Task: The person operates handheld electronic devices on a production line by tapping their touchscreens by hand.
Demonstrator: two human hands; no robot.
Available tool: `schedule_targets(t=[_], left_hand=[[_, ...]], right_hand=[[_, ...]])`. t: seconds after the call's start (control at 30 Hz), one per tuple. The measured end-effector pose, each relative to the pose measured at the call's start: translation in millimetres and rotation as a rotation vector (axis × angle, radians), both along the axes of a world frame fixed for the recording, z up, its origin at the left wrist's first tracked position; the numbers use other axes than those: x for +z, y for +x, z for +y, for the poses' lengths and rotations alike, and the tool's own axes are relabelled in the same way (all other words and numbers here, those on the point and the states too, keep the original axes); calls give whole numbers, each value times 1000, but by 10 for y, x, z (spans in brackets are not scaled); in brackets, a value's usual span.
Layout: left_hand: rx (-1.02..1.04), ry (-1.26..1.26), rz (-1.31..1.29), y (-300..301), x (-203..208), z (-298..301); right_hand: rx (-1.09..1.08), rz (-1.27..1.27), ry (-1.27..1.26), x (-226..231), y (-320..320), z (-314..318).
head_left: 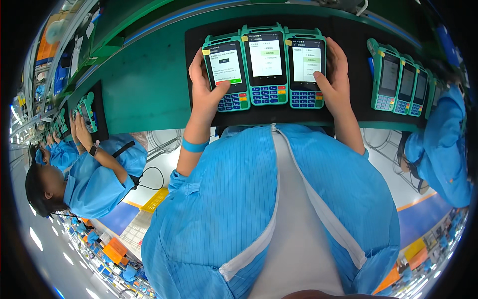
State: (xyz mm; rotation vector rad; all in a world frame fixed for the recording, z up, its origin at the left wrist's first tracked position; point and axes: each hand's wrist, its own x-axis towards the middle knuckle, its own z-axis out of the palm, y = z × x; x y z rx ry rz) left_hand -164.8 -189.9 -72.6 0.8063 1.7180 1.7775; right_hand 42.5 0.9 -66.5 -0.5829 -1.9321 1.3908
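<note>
Three teal handheld payment terminals stand side by side in front of me, their screens lit and their coloured keypads at the near end. My left hand [203, 89] wraps the outer side of the left payment terminal [223, 62], its thumb at the lower edge of the screen by a green button. Around the outer side of the right payment terminal [301, 62] my right hand [337, 82] is closed, thumb on the lower right of the screen. Between them, the middle payment terminal [265, 57] touches neither hand. Fingers behind the terminals are partly hidden.
A black mat [269, 115] lies under the terminals on a green bench [144, 84]. More terminals [393, 82] stand in a row at the right, near a co-worker's blue sleeve [440, 144]. At the left, another person [99, 174] reaches toward a terminal [87, 112].
</note>
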Motion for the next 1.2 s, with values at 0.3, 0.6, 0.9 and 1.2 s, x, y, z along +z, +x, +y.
schedule_targets(t=[0.3,0.6,0.9,1.2], left_hand=[[10,-44,74,7,-3,-8],[149,-186,543,77,336,18],[1,-325,1241,342,574,303],[-20,-455,1297,350,518,441]], right_hand=[[14,1,13,-68,37,36],[14,-66,106,-80,82,53],[6,-52,130,-103,71,56],[19,-31,80,-106,81,63]])
